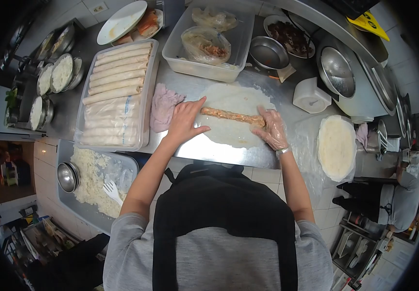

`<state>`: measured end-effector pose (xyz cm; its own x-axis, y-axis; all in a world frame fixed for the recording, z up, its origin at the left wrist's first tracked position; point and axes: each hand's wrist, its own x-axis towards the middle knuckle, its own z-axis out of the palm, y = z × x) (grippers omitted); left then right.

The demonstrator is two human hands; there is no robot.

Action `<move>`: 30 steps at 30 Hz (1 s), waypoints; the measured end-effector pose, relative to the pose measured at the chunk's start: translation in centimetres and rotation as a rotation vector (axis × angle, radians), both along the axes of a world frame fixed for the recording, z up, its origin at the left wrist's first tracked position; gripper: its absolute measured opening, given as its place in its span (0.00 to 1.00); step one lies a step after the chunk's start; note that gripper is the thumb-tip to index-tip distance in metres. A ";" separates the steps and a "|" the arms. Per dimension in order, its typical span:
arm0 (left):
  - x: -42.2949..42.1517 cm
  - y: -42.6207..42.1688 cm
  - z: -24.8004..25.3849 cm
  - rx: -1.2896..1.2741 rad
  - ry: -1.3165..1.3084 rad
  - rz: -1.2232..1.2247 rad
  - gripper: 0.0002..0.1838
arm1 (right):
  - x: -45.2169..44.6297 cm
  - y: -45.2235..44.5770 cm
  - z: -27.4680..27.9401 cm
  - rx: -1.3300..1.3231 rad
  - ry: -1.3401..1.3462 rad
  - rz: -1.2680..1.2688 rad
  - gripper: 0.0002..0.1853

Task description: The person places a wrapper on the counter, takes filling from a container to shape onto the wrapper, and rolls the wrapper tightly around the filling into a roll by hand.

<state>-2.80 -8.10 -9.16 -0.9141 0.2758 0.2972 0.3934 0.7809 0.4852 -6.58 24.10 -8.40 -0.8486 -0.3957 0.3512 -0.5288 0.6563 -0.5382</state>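
Note:
A long strip of minced filling [231, 115] lies across pale, thin wrapper sheets [233, 136] on the steel counter. My left hand [186, 122] is bare, its thumb and fingers spread apart at the left end of the strip, resting at the wrapper's edge. A clear plastic glove covers my right hand [271, 130], whose thumb and fingers close around the right end of the filling. Beside my left hand is a crumpled pinkish cloth [164, 107]. To the right, a stack of round wrappers [336, 148] sits on plastic sheeting.
A plastic tub [146, 97] of rolled wrappers stands left; another bin [204, 72] with bagged filling is behind. A metal bowl [269, 52] and white scale [312, 95] are back right. Lower left, a grey tub [132, 169] holds white shreds. A co-worker [401, 203] stands far right.

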 end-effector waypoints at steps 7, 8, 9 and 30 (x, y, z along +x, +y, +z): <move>-0.1 0.0 0.0 -0.004 0.006 -0.003 0.51 | -1.2 1.1 -1.9 0.022 0.010 0.081 0.25; -0.1 0.0 0.0 -0.004 0.009 -0.003 0.51 | -1.1 0.5 -1.2 0.022 0.013 0.082 0.25; -0.1 0.0 0.0 -0.006 0.007 0.000 0.51 | -0.7 -0.6 0.2 -0.016 0.027 0.040 0.23; -0.1 0.0 0.0 -0.020 0.017 0.005 0.51 | -0.2 0.6 -0.3 0.055 0.052 -0.012 0.24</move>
<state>-2.91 -8.11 -9.14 -0.9104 0.2777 0.3067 0.3976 0.7924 0.4627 -6.82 24.75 -8.69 -0.8346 -0.4058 0.3725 -0.5469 0.6907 -0.4731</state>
